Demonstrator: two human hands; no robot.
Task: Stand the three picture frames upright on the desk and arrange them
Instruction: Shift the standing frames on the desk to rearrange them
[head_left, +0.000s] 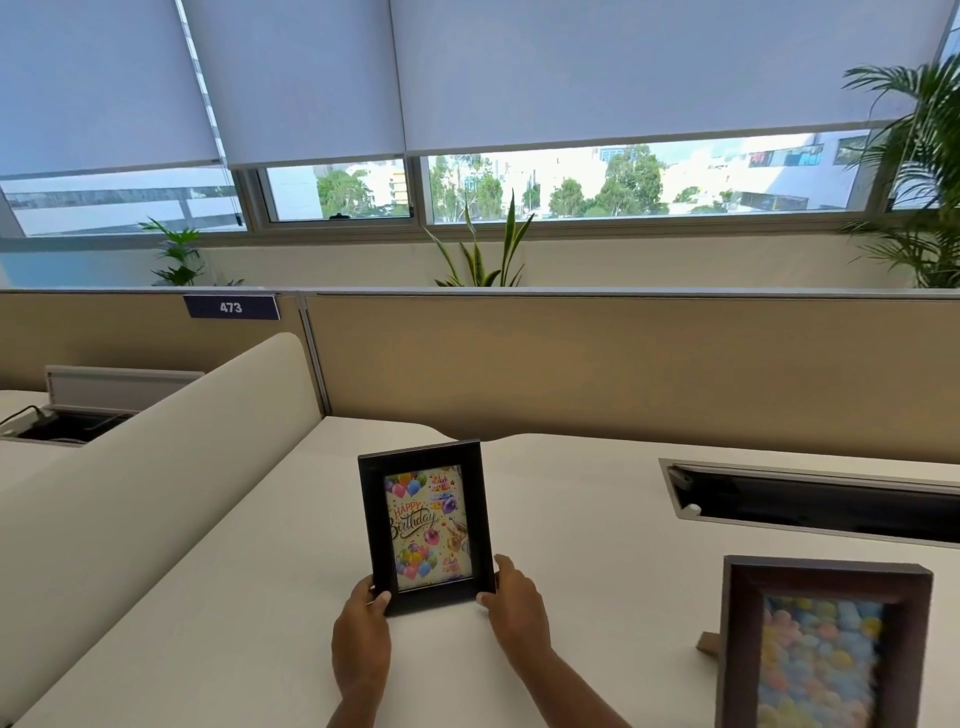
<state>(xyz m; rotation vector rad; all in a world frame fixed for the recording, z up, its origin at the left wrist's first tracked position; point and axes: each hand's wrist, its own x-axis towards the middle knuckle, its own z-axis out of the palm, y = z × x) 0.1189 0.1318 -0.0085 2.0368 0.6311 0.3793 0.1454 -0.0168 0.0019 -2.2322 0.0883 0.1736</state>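
Observation:
A black picture frame (427, 525) with a "Happy Birthday" balloon card stands upright on the white desk (260, 597), near the middle. My left hand (363, 631) grips its lower left corner and my right hand (511, 597) grips its lower right corner. A second, dark brown frame (821, 644) with a pastel picture stands upright at the lower right, its cardboard stand (707, 644) showing behind its left edge. No third frame is in view.
A cable slot (810, 499) is cut into the desk at the right rear. A cream side divider (156, 467) runs along the left. A tan partition (623, 364) closes the back, with plants and windows beyond it.

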